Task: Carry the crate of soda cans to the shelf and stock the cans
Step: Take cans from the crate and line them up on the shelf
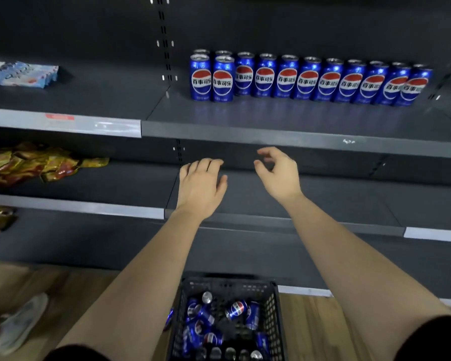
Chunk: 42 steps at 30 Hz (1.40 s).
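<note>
Your left hand (201, 183) and right hand (279, 173) hovered empty, fingers loose and apart, gripping nothing. Below them the black perforated plastic crate (229, 285) sat on the wooden plank floor (310, 321), glossy blue cylindrical soda cans (236, 310) jumbled inside. Matching upright cans (307, 79) lined the matte grey metal shelf (271, 113) above.

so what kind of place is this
Probably a shop aisle mid-restock: metal shelving with price-label strips, a faced row of Pepsi cans, and a black crate of more cans on the floor.
</note>
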Available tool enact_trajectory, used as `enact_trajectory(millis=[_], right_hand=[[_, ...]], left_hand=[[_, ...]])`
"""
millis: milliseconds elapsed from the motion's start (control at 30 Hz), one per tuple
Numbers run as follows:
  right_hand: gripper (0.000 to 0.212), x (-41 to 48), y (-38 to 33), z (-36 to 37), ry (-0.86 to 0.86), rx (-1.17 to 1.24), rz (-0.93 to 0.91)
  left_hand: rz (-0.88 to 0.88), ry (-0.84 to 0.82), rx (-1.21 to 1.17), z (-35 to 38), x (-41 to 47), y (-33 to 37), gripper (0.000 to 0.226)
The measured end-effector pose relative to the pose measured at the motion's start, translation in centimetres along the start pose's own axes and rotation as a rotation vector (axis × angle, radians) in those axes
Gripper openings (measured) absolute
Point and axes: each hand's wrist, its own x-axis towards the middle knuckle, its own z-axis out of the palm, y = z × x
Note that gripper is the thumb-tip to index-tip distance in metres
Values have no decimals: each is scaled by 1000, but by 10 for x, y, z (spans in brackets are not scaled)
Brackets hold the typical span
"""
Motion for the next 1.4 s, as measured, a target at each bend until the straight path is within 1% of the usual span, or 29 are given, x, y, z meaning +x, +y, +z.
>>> enact_trajectory(millis=[267, 433, 567, 700, 900, 1133, 1300, 1400], right_hand=[[38, -94, 61, 25, -225, -35, 207], [38, -139, 93, 46, -314, -53, 313], [41, -166, 117, 62, -376, -78, 403], [42, -183, 141, 78, -450, -135, 447], [41, -201, 177, 106, -487, -167, 502], [39, -234, 251, 154, -518, -186, 569], [44, -266, 326, 206, -540, -190, 584], [41, -288, 377, 244, -551, -176, 601]], left_hand=[[-85, -194, 42, 29, -103, -3, 38], [-137, -314, 73, 55, -151, -14, 38], [-127, -404, 97, 78, -174, -23, 39], [-135, -459, 86, 103, -187, -30, 39], [-162, -561, 75, 149, -200, -44, 40], [-156, -661, 59, 236, -231, -65, 40], [-138, -633, 32, 320, -264, -86, 45], [-124, -641, 32, 377, -283, -98, 45]])
